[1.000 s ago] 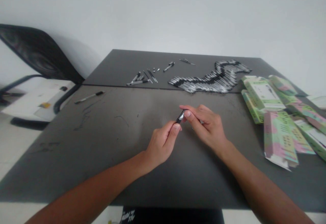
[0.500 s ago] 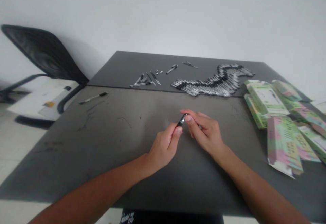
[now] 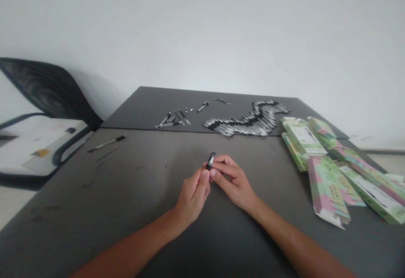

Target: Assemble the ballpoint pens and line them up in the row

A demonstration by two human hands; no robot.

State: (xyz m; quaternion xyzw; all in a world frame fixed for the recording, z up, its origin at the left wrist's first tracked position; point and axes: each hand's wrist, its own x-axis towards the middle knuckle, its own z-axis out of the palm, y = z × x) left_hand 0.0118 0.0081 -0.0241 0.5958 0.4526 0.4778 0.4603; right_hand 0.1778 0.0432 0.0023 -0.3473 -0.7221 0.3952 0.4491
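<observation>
A small black piece with a glossy highlight, seemingly the capped end of a pen [image 3: 211, 160], sticks up between my two hands over the near half of the table. My left hand [image 3: 193, 193] is closed round its lower part, thumb on top, and hides the rest of it. Finger and thumb of my right hand [image 3: 233, 182] pinch the same pen from the right side. Farther back lies a long curving row of many black and clear pens [image 3: 245, 122], side by side. Loose pens [image 3: 167, 120] and thin refills [image 3: 184, 117] lie left of that row.
Opened green and pink cardboard boxes [image 3: 327, 185] are heaped at the right. A single pen [image 3: 107, 143] lies near the left edge of the dark table [image 3: 126, 210]. A black mesh chair [image 3: 47, 88] stands at the left, against the white wall [image 3: 202, 29].
My view has tilted up and shifted right. Both hands have come closer together, and the pen end now points more upright. The right fingers have moved from its tip down to its side.
</observation>
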